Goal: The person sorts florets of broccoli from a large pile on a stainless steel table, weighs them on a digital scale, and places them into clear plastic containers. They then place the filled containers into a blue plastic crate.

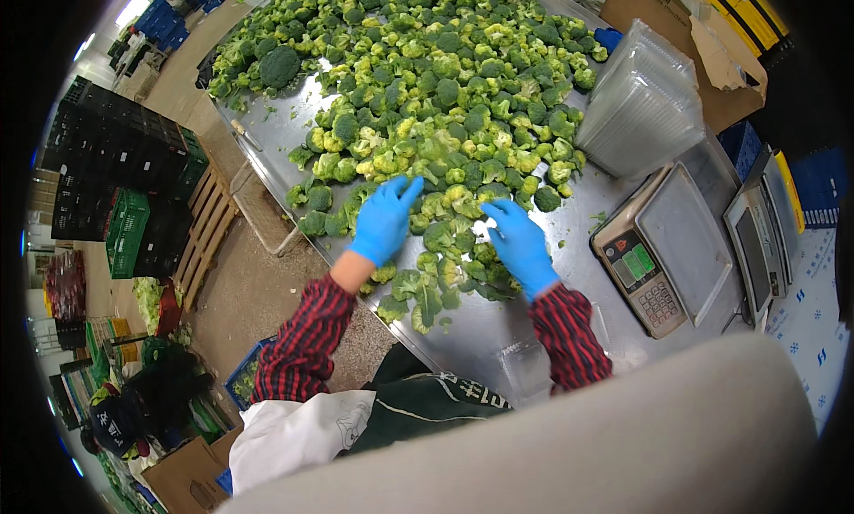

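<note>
Blue gloves cover both my hands. My left hand (384, 221) lies palm down at the near edge of a broad heap of broccoli florets (444, 93), its fingers spread over them and no floret seen in its grasp. To its right, my right hand (522, 243) is bent beside the same florets, thumb and fingers apart, with nothing visible between them. Its palm side is hidden. Between the hands and towards my body lies a smaller group of florets (437, 247), some with leaves. All of it rests on a stainless steel table (273, 137).
A stack of clear plastic trays (644, 107) stands right of the heap. Nearer are a digital scale (684, 247) and a second scale (754, 240). A knife (245, 135) lies at the left table edge. Black crates (117, 140) stand on a wooden pallet (203, 227).
</note>
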Action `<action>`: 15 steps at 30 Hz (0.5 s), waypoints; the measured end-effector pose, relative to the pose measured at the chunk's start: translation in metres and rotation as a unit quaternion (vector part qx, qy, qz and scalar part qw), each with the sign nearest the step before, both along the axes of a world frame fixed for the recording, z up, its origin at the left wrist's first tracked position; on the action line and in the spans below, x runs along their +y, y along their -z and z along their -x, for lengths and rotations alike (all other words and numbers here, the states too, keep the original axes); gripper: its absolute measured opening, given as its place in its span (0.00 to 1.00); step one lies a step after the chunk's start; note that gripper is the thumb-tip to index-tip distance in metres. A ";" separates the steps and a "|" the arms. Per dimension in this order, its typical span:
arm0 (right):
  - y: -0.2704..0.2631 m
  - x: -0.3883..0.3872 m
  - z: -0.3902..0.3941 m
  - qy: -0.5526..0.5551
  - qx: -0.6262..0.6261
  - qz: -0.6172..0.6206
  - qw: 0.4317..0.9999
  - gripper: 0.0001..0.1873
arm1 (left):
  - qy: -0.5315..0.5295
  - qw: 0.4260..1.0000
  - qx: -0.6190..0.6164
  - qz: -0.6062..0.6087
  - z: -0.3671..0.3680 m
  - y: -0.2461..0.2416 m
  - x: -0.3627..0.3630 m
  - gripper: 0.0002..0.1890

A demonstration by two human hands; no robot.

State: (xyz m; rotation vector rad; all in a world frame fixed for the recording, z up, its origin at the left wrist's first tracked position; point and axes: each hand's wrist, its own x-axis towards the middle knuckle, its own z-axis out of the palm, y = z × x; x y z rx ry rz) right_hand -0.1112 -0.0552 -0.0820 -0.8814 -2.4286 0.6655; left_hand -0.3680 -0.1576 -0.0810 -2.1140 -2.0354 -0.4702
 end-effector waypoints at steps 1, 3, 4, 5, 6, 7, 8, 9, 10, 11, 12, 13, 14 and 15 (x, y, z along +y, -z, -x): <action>0.018 0.009 0.021 0.019 -0.115 -0.122 0.986 0.25 | 0.023 0.999 0.045 -0.004 0.021 0.008 0.014 0.36; 0.050 0.020 0.051 0.035 -0.212 -0.230 0.949 0.28 | 0.010 0.998 0.011 0.055 0.039 0.028 0.033 0.35; 0.055 0.022 0.053 0.022 -0.202 -0.193 0.960 0.27 | 0.002 0.996 -0.006 0.084 0.047 0.034 0.037 0.35; 0.060 0.021 0.052 0.011 -0.191 -0.156 0.969 0.25 | 0.001 0.995 -0.032 0.099 0.054 0.040 0.037 0.35; 0.065 0.021 0.047 0.001 -0.184 -0.116 0.976 0.24 | 0.002 0.991 -0.063 0.115 0.053 0.039 0.038 0.34; 0.067 0.017 0.040 0.009 -0.106 -0.067 0.992 0.20 | 0.001 0.987 -0.093 0.131 0.054 0.039 0.036 0.34; 0.068 0.011 0.028 0.017 -0.027 -0.018 0.999 0.17 | 0.012 0.985 -0.142 0.099 0.056 0.040 0.033 0.29; 0.066 0.008 0.017 0.026 0.054 0.031 0.998 0.13 | -0.006 0.960 -0.250 0.122 0.056 0.036 0.028 0.27; 0.065 0.010 0.011 0.043 0.136 0.088 0.986 0.10 | -0.022 0.925 -0.352 0.144 0.055 0.028 0.025 0.26; 0.064 0.008 0.002 0.099 0.245 0.246 0.933 0.09 | -0.037 0.877 -0.450 0.165 0.056 0.025 0.024 0.24; 0.057 0.015 0.001 0.127 0.331 0.381 0.854 0.09 | -0.046 0.787 -0.594 0.158 0.062 0.030 0.018 0.25; 0.055 0.027 -0.009 0.157 0.409 0.499 0.747 0.08 | -0.025 0.719 -0.678 0.149 0.061 0.022 0.025 0.26; 0.065 0.044 -0.020 0.160 0.352 0.477 0.790 0.14 | -0.005 0.642 -0.754 0.139 0.060 0.013 0.032 0.28; 0.051 0.053 -0.009 0.159 0.292 0.389 0.859 0.17 | 0.013 0.558 -0.820 0.126 0.062 0.007 0.040 0.29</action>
